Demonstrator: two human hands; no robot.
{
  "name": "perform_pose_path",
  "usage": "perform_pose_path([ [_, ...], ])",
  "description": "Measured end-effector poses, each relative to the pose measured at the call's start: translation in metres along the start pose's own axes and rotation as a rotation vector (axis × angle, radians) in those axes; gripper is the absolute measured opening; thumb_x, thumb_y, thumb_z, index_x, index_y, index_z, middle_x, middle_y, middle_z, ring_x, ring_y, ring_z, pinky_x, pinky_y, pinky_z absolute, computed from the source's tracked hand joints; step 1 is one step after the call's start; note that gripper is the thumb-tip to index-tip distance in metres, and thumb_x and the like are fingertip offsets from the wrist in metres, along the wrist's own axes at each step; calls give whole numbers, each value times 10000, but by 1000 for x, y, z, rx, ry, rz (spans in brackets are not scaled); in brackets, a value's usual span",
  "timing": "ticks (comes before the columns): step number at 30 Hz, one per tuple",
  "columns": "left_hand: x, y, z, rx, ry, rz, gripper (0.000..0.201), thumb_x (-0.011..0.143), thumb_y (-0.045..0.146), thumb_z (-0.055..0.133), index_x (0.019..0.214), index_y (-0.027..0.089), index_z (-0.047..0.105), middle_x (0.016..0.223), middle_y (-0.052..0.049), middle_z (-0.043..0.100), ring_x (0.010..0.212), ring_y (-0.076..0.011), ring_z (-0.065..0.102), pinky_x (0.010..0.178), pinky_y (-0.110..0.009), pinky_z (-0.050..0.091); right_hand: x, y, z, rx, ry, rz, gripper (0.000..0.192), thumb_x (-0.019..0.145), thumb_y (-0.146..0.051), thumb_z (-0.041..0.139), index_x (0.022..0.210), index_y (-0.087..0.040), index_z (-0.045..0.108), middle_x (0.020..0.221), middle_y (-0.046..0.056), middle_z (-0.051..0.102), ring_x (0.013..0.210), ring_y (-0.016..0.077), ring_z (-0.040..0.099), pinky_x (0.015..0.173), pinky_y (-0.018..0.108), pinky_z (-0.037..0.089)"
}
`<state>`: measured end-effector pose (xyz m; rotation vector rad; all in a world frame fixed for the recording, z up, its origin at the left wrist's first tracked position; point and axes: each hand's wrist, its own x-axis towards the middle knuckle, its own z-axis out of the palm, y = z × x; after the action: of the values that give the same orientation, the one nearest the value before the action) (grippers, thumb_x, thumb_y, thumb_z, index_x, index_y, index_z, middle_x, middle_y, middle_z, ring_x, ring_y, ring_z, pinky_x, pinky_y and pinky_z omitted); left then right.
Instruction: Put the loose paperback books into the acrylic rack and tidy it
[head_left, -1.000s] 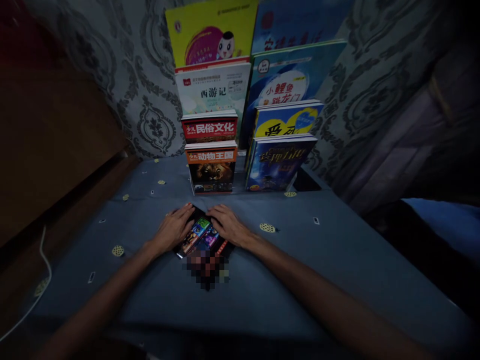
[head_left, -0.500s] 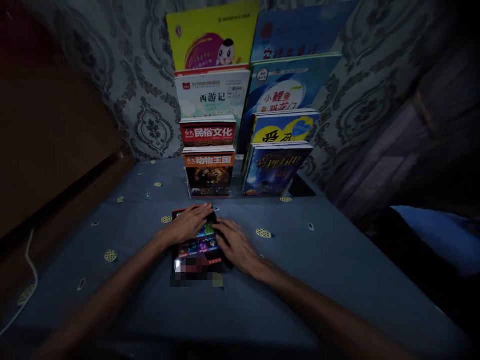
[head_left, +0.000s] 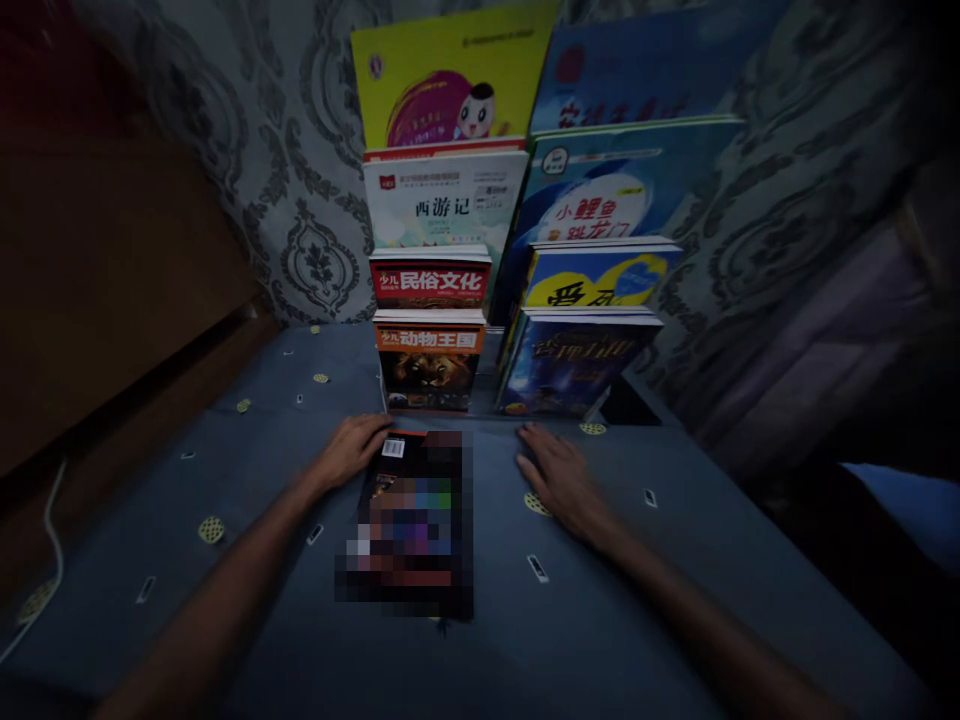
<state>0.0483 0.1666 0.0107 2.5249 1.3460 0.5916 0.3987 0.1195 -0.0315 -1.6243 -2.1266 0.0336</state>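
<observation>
A dark book [head_left: 390, 452] with a barcode lies flat on the blue cloth-covered table [head_left: 675, 560], and most of its cover is blurred out. My left hand [head_left: 351, 450] rests against the book's far left edge, fingers touching its corner. My right hand [head_left: 561, 482] lies flat on the cloth to the right of the book, apart from it, fingers spread and holding nothing. Just beyond the hands stands an orange book with a lion cover [head_left: 429, 368] at the front of a tiered book stand.
The stand holds rows of upright books: a red one [head_left: 431, 282], a white one [head_left: 446, 200], a yellow one [head_left: 454, 80], and blue ones [head_left: 577, 355] on the right. Patterned wallpaper is behind. A wooden board [head_left: 112, 290] is at left, a white cable [head_left: 46, 520] beside it.
The book turned square and slid toward me. My right hand came off it and moved right onto the cloth. My left hand shifted from the cover to its far left edge.
</observation>
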Motion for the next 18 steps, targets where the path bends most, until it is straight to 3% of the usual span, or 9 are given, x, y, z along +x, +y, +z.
perform_pose_path([
  [4,-4,-29,-12,-49,60,-148,407,980,372,349,1154,196,673,1183,-64,723,1106,-223,666,1001,-365,507,-7,26,-2,-76,55,21,482,956,-386,380,1348,-167,555,1402,152,590,1328,285,529,1091,531,425],
  [9,-7,-48,-16,-8,162,-279,420,961,398,357,1129,195,684,1182,-59,727,1106,-228,673,1001,-356,511,-13,41,-2,-150,86,3,544,960,-454,342,1329,-118,561,1372,185,605,1304,307,548,1070,520,449],
  [18,-12,-53,-13,-12,208,-336,414,986,409,356,1170,215,672,1218,-40,712,1128,-222,668,1007,-355,523,-17,52,-5,-207,115,-93,523,964,-440,343,1413,-194,452,1392,162,588,1276,332,566,998,534,502],
])
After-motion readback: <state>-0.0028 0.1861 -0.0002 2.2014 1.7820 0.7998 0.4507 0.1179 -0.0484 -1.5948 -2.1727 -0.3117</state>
